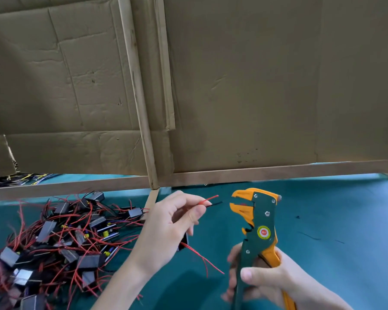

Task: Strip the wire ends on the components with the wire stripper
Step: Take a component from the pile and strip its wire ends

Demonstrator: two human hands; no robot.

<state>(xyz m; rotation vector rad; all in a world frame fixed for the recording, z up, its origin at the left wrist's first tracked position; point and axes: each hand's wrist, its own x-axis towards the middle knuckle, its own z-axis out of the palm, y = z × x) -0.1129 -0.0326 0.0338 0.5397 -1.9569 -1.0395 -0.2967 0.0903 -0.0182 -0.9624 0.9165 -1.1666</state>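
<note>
Hands first, since they're closest: the right hand is wrapped tight around the handles of the wire stripper, near the front edge of the desk, holding it upright with the orange jaws at the top standing apart and facing left. Left hand is a bit further in, thumb and fingertips pinched together on a pair of thin wire ends, one red and one black, sticking out toward the stripper's jaws but not touching them, just a small gap between. A dark component is tucked under that palm, mostly hidden, with red leads trailing down and right from it. Over by the left edge of the green desk sits a big tangled pile of components, grey-black blocks with red and black wires everywhere. A few tiny dark scraps lie on the cloth to the right. Along the back edge there's a wooden frame with cardboard panels standing behind it, and more wires peeking out under the far left corner.
</note>
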